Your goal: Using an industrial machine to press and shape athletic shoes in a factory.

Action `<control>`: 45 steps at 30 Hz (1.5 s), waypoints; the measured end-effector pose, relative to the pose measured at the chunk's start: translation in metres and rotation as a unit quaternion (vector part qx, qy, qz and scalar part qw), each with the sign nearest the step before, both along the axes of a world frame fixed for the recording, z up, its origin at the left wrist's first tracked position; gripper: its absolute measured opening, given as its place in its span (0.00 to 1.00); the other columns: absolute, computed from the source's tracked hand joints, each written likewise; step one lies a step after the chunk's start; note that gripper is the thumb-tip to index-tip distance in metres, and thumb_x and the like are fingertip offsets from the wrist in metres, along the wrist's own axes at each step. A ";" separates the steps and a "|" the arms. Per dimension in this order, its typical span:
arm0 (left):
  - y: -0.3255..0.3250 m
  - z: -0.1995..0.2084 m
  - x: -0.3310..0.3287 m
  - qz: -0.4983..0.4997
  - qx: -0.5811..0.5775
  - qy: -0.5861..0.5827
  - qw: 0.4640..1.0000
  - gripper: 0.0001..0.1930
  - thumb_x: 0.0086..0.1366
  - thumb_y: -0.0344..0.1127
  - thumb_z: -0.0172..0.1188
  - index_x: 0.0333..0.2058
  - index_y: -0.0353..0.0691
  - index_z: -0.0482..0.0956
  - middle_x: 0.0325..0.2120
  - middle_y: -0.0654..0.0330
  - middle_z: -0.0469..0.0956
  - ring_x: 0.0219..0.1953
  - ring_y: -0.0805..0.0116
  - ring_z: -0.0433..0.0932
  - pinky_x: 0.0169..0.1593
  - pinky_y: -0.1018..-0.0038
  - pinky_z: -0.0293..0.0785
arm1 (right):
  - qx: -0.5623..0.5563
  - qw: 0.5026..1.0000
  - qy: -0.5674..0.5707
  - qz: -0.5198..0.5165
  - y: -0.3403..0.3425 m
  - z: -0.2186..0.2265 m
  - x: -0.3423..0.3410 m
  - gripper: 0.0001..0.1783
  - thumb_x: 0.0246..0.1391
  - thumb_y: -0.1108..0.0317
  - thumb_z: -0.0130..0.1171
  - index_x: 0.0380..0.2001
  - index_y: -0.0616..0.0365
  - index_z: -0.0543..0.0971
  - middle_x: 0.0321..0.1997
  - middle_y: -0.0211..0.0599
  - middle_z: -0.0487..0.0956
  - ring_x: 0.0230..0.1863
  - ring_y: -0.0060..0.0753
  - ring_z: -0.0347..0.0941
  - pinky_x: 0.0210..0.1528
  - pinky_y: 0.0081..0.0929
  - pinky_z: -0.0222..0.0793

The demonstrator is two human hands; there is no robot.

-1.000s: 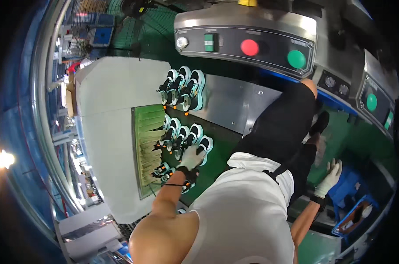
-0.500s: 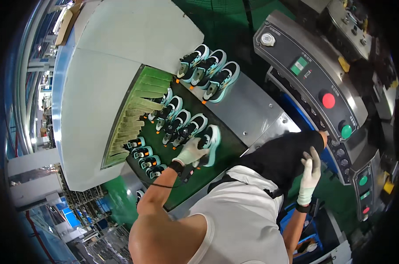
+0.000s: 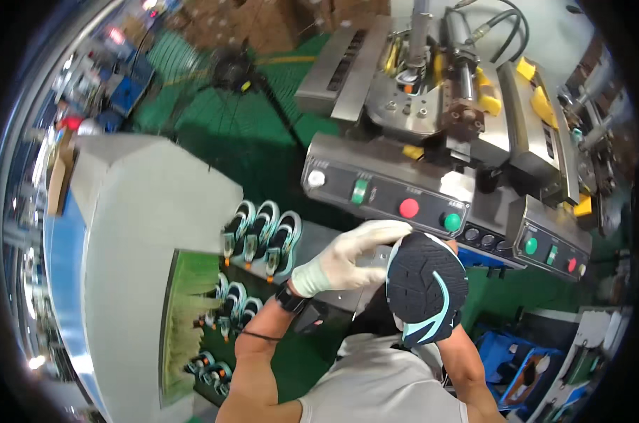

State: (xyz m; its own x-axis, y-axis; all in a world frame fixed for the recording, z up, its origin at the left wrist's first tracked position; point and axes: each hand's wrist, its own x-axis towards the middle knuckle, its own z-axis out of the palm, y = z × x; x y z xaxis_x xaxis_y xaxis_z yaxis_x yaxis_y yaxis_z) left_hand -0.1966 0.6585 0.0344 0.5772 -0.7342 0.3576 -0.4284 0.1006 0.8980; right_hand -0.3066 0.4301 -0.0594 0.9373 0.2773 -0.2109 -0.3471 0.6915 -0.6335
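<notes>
At far left, a pale housing [image 3: 115, 254] is standing with a green strip curtain [image 3: 182, 324] hanging in its opening. Just right of the curtain, small dark-and-mint footwear [image 3: 214, 374] is resting in a lower row, and black-and-mint sneakers [image 3: 233, 303] are forming a middle row. Further up, three shoes [image 3: 262, 229] are standing side by side on a metal ledge [image 3: 319, 240].

Near centre, the left hand [image 3: 344, 261], white-gloved, is showing its thumb and fingers spread apart, tips at the near edge of a shoe [image 3: 426, 289]; whether they are touching, I cannot tell. That shoe is presenting its black, mint-striped sole to the camera, right of the left hand and below a control panel [image 3: 386, 190] bearing red and green buttons. The right hand is being hidden behind the shoe, so its grip cannot be told; the right forearm [image 3: 464, 359] is lying below. At right, a blue bin [image 3: 492, 352] is standing near the floor.
</notes>
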 end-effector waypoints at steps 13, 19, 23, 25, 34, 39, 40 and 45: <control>-0.110 0.030 0.207 0.160 0.213 -0.288 0.920 0.22 0.65 0.34 0.59 0.56 0.34 0.71 0.53 0.44 0.74 0.57 0.47 0.72 0.61 0.62 0.67 | 0.167 0.939 -0.020 -0.301 -0.081 0.013 -0.082 0.51 0.40 0.66 0.79 0.66 0.65 0.63 0.61 0.47 0.76 0.57 0.49 0.76 0.59 0.46 0.73; -0.174 -0.011 0.302 0.240 0.452 -0.233 0.827 0.25 0.67 0.44 0.55 0.58 0.37 0.68 0.49 0.41 0.77 0.53 0.41 0.75 0.56 0.57 0.71 | 0.138 0.938 0.049 -0.314 -0.094 -0.019 -0.123 0.55 0.36 0.63 0.81 0.66 0.65 0.63 0.61 0.47 0.76 0.58 0.50 0.75 0.61 0.49 0.72; -0.198 -0.039 0.359 0.318 0.350 -0.180 0.863 0.34 0.55 0.54 0.67 0.50 0.32 0.71 0.46 0.38 0.79 0.48 0.45 0.80 0.50 0.62 0.77 | 0.131 0.933 0.076 -0.326 -0.097 -0.038 -0.157 0.60 0.33 0.60 0.83 0.67 0.67 0.60 0.62 0.46 0.75 0.58 0.45 0.75 0.59 0.43 0.73; -0.211 -0.053 0.375 0.333 0.387 -0.135 0.849 0.36 0.51 0.53 0.72 0.50 0.33 0.71 0.41 0.43 0.81 0.45 0.49 0.82 0.50 0.63 0.77 | 0.080 0.918 0.101 -0.375 -0.096 -0.011 -0.145 0.61 0.32 0.57 0.83 0.67 0.65 0.60 0.61 0.43 0.75 0.57 0.42 0.76 0.58 0.41 0.74; -0.203 0.025 0.356 0.329 0.381 -0.125 0.855 0.29 0.56 0.53 0.67 0.45 0.31 0.75 0.40 0.42 0.81 0.44 0.50 0.82 0.49 0.64 0.76 | -0.071 0.918 0.063 -0.386 -0.090 -0.020 -0.113 0.56 0.42 0.50 0.78 0.68 0.61 0.58 0.61 0.40 0.73 0.58 0.41 0.75 0.58 0.41 0.74; -0.096 0.083 0.259 0.354 0.198 -0.214 0.889 0.26 0.58 0.45 0.68 0.47 0.30 0.74 0.41 0.46 0.80 0.44 0.54 0.80 0.51 0.68 0.74 | -0.041 0.940 0.013 -0.337 -0.081 0.025 -0.064 0.49 0.47 0.64 0.69 0.70 0.59 0.56 0.64 0.43 0.71 0.60 0.41 0.73 0.59 0.40 0.74; -0.074 0.080 0.229 0.347 0.175 -0.222 0.894 0.24 0.58 0.40 0.68 0.48 0.31 0.73 0.43 0.48 0.78 0.46 0.59 0.78 0.52 0.70 0.73 | -0.056 0.939 0.018 -0.339 -0.078 0.031 -0.055 0.49 0.47 0.64 0.69 0.70 0.58 0.56 0.63 0.42 0.71 0.59 0.40 0.73 0.58 0.39 0.74; 0.037 0.019 0.063 0.353 0.157 -0.108 0.916 0.20 0.56 0.30 0.68 0.46 0.33 0.73 0.46 0.52 0.75 0.48 0.64 0.76 0.53 0.72 0.71 | -0.149 0.933 -0.024 -0.326 -0.063 0.072 0.006 0.40 0.51 0.67 0.64 0.67 0.59 0.60 0.56 0.36 0.74 0.51 0.30 0.76 0.50 0.29 0.75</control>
